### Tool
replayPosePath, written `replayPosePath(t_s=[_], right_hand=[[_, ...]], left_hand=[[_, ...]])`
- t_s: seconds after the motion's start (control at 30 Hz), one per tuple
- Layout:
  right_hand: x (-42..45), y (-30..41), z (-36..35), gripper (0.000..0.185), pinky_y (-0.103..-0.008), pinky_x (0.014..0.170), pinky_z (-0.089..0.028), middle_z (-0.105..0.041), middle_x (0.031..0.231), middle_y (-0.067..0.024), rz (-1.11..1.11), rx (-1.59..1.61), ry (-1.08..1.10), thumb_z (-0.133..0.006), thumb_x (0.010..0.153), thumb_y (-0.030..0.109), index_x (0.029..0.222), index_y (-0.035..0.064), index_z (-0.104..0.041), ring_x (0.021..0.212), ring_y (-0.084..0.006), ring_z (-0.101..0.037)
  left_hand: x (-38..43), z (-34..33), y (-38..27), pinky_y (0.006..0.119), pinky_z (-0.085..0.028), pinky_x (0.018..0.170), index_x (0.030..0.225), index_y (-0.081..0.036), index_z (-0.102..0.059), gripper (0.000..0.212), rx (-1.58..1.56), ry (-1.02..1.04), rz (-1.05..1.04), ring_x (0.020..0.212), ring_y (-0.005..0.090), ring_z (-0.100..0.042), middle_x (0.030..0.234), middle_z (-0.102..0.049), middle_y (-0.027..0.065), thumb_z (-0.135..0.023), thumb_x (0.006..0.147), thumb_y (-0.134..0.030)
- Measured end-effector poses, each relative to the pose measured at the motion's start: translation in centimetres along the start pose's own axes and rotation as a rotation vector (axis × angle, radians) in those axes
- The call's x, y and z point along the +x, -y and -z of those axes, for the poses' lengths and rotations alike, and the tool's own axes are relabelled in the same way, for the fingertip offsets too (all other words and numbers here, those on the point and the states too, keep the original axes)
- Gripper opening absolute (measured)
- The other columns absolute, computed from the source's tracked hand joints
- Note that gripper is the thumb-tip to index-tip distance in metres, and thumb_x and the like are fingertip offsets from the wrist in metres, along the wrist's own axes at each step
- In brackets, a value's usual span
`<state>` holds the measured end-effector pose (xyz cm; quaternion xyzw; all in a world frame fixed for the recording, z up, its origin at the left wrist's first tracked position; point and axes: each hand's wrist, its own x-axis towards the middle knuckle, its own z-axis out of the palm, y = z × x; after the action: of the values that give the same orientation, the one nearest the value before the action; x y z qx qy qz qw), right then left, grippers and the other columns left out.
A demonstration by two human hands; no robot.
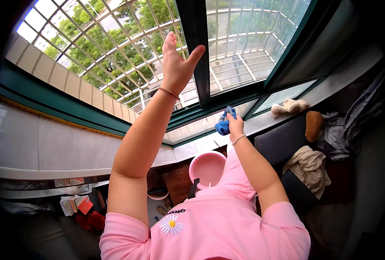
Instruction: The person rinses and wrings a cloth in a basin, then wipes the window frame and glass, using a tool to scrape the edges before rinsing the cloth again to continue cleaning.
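Note:
My left hand (179,65) is raised beside the dark upright frame (197,48) of a sliding window, with thumb and fingers apart and nothing in it. Whether it touches the frame, I cannot tell. Lower and to the right, my right hand (236,125) grips a crumpled blue and grey cloth (223,125) just above the white tiled sill (208,141). Below the sill, next to my leg, stands a pink plastic basin (207,169). Behind the raised hand the window is slid open onto a metal security grille (114,55); a glass pane (244,42) fills the right side.
A plush toy (290,107) lies on the sill at the right. Beside it are a dark cushioned seat (280,139), a brown cushion-like object (313,126) and a heap of beige fabric (309,165). Books and papers (75,204) lie at the lower left, under a pale ledge (59,172).

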<state>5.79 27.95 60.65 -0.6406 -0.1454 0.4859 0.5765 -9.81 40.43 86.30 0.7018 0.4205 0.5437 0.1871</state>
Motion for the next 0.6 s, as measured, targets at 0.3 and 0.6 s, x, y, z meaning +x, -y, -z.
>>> replayPosePath(t_s=[0.3, 0.6], right_hand=[[8.4, -1.9, -10.5, 0.016, -0.0363, 0.068, -0.045, -0.060, 0.088, -0.0100, -0.322, 0.229, -0.273, -0.053, 0.085, 0.009, 0.092, -0.0047, -0.059, 0.075, -0.0187, -0.056], [0.4, 7.5, -12.1, 0.010, -0.0276, 0.057, -0.043, -0.057, 0.077, -0.0047, -0.219, 0.354, 0.073, -0.054, 0.080, 0.004, 0.084, -0.0025, -0.060, 0.065, -0.0142, -0.054]], left_hand=[[3.1, -4.1, -0.8, 0.026, -0.052, 0.079, 0.111, -0.001, -0.051, 0.040, -0.618, 0.277, 0.118, 0.090, 0.0133, -0.064, 0.099, -0.066, 0.0087, -0.074, 0.081, -0.011], [2.8, -1.6, 0.1, 0.027, -0.051, 0.082, 0.113, -0.002, -0.052, 0.041, -0.561, 0.251, 0.188, 0.093, 0.0144, -0.064, 0.102, -0.067, 0.0074, -0.075, 0.080, -0.011]])
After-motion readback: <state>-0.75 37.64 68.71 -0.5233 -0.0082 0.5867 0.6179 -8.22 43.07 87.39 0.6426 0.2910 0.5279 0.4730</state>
